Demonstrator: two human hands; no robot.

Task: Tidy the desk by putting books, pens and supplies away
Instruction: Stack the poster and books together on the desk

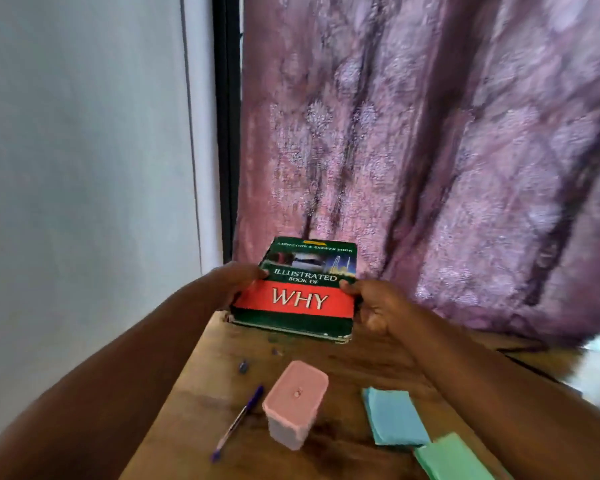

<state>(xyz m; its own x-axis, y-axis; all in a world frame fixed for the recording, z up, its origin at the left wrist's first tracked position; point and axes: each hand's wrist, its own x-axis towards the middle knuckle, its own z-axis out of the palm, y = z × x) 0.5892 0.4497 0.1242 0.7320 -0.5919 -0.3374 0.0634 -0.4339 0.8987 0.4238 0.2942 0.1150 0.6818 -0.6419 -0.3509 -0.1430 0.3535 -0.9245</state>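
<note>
Head view, green-and-red hardback book (300, 289) titled "WHY", worn edges, left hand (237, 282) and right hand (374, 306) each in a grasping grip on its sides

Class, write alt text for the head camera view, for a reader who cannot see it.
Two bare hands, left hand and right hand, grip a green and red book titled "Illustrated Book of Why" at the far edge of a wooden desk, before a purple curtain. Nearer lie a purple pen, a pink box, and blue and green paper pads.
</note>
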